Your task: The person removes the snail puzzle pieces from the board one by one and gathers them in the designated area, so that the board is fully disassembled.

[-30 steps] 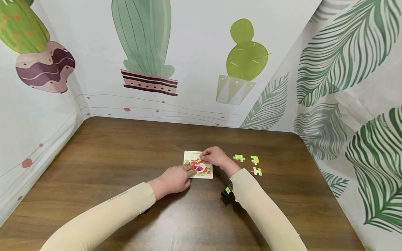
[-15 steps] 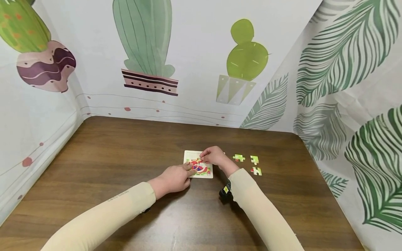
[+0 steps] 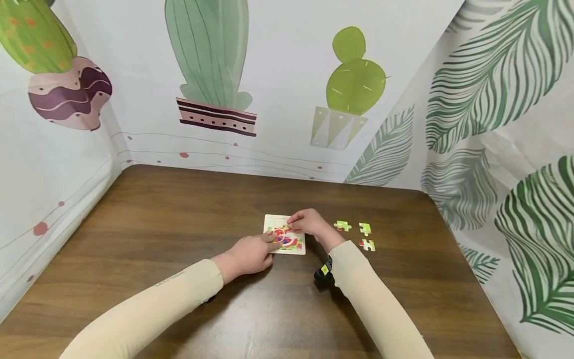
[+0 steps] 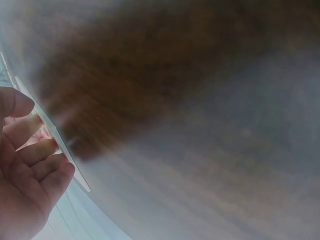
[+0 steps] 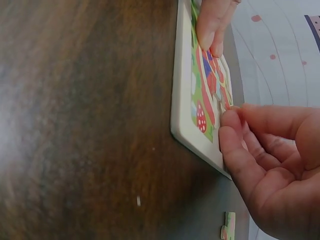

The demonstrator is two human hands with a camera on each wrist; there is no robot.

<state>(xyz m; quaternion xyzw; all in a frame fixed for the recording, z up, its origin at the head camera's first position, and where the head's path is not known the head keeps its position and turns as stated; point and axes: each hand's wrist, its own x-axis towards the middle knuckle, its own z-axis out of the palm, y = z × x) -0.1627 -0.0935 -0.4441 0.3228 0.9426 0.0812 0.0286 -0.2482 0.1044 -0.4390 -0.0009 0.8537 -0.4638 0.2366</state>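
Note:
A small jigsaw puzzle in a cream tray (image 3: 296, 252) lies flat on the table, with a red, blue and green picture partly filled in. My left hand (image 3: 251, 254) comes from the left, its extended fingers resting on the assembled pieces. In the left wrist view those fingers (image 4: 40, 150) reach over the tray's edge. Over the tray's right side, my right hand (image 3: 309, 223) pinches a puzzle piece between thumb and fingertips. The right wrist view shows these fingertips (image 5: 232, 122) right at the picture's open area; the piece is mostly hidden behind them.
Three loose pieces lie right of the tray: a green one (image 3: 343, 226), another (image 3: 365, 229) at the far right, and a red-green one (image 3: 367, 245) nearer. The brown wooden table (image 3: 179, 209) meets a cactus-patterned wall cloth (image 3: 287, 99) behind.

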